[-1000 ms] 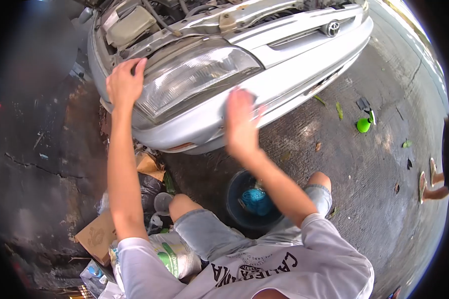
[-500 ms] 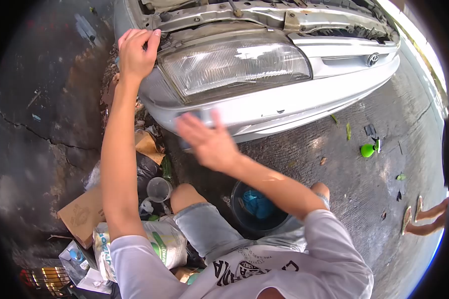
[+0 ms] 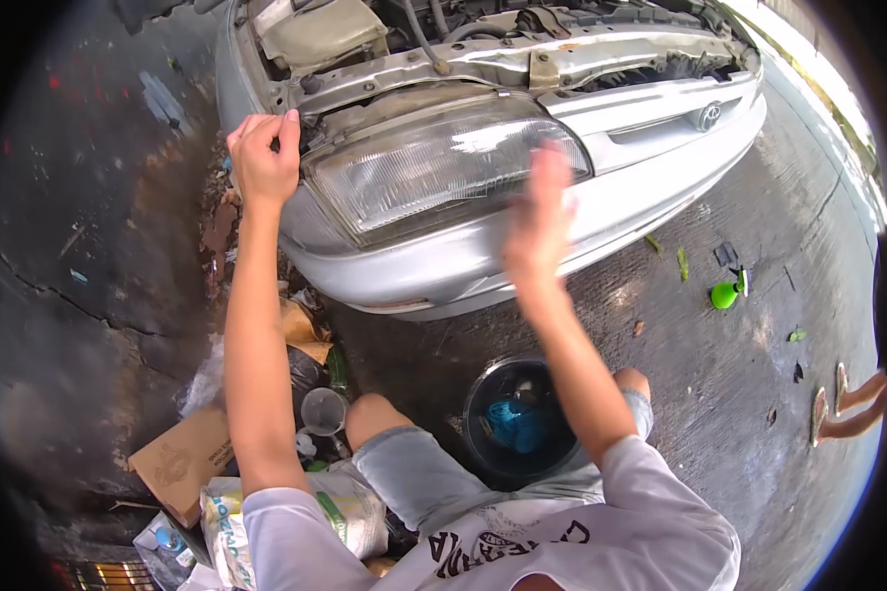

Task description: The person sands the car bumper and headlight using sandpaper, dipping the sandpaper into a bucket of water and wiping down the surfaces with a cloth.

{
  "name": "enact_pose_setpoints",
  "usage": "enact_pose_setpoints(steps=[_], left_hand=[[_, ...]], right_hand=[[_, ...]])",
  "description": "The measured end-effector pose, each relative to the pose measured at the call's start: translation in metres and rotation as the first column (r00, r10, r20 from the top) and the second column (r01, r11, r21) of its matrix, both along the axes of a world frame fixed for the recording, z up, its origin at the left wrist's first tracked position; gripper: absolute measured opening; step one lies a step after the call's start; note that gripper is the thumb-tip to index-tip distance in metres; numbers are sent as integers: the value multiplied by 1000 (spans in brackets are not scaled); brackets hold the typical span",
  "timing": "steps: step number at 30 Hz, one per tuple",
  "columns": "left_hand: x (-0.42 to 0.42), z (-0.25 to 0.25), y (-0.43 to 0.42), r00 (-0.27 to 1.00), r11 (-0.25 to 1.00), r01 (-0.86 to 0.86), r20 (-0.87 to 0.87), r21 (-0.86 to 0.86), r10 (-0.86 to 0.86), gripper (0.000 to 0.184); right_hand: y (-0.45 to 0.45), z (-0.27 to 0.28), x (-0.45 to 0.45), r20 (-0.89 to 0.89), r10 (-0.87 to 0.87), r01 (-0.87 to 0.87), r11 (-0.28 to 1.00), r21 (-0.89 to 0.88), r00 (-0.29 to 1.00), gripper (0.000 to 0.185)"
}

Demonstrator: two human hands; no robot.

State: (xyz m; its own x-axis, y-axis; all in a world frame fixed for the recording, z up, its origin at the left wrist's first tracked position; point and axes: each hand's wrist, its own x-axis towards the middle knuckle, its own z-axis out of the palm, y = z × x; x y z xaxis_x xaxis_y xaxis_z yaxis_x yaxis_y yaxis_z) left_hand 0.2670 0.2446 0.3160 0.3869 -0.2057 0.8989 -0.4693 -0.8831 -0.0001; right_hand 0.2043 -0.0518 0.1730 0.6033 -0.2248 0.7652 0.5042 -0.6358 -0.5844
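A silver car's front corner is before me, with a ribbed headlight and a bumper below it. My left hand has its fingers curled over the fender corner beside the headlight. My right hand is smeared by motion over the bumper, just below the headlight's right part. Whether it holds anything cannot be made out. Between my knees sits a dark bucket containing a blue cloth.
A green spray bottle lies on the concrete to the right. At the left are a cardboard box, a clear plastic cup and a printed sack. Another person's sandalled feet show at the far right.
My right hand has moved right and upward along the bumper, from its left corner to below the headlight. My left hand stays at the fender corner. The view has shifted slightly, showing more engine bay.
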Motion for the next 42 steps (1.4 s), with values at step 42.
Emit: enact_pose_setpoints(steps=[42], left_hand=[[-4,-3,-2,993,985,87,-72,-152,-98,39]], right_hand=[[-21,65,25,169,-4,76,903,-422,986,39]])
